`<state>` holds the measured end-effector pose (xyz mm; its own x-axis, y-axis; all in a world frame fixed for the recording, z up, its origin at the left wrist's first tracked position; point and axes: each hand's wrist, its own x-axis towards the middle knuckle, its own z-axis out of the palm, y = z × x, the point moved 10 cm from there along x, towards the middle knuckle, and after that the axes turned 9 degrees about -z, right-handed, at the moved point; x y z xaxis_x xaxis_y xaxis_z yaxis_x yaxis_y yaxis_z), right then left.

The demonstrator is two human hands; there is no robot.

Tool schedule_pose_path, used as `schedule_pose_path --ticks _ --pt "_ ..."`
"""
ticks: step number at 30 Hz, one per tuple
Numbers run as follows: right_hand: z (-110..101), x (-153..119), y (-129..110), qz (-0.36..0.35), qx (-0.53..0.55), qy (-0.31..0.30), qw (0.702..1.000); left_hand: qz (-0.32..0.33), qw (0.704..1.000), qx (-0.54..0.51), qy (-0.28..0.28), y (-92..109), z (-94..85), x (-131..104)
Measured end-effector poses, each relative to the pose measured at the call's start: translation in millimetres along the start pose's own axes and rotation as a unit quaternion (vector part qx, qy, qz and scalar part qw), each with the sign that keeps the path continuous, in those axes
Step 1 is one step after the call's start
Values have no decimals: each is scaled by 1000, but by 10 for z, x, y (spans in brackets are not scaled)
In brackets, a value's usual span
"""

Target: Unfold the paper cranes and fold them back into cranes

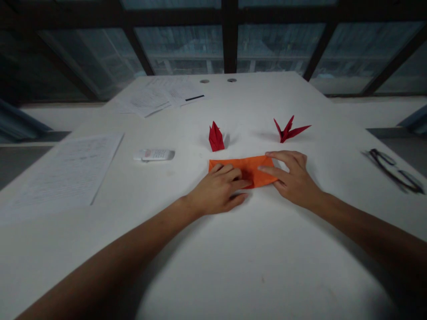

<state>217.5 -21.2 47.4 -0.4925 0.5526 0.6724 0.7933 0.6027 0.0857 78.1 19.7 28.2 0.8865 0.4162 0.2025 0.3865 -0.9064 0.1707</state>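
Note:
A folded orange paper (247, 167) lies flat on the white table as a wide strip. My left hand (220, 186) rests on its left part, fingers bent and pressing on the paper, thumb apart near the lower edge. At the paper's right end is my right hand (293, 178), its fingers spread, with the index fingertip at the top corner and other fingers on the surface and lower edge. Just beyond the paper stands a red folded paper piece (216, 137). A red paper crane (288, 130) sits farther right, beyond my right hand.
On the left are a white remote (155, 154) and a printed sheet (66, 171). More papers (150, 100) with a black strip (195, 98) lie at the back left of the white table (233, 266). Black-framed glasses (395, 171) rest at the right edge. Windows stand behind.

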Motion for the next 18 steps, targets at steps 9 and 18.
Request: schedule_pose_path --ticks 9,18 --pt "94 51 -272 -81 139 -59 985 2 998 27 53 125 -81 -2" --pt "69 36 -45 32 80 -17 996 -120 985 -117 41 -108 14 35"
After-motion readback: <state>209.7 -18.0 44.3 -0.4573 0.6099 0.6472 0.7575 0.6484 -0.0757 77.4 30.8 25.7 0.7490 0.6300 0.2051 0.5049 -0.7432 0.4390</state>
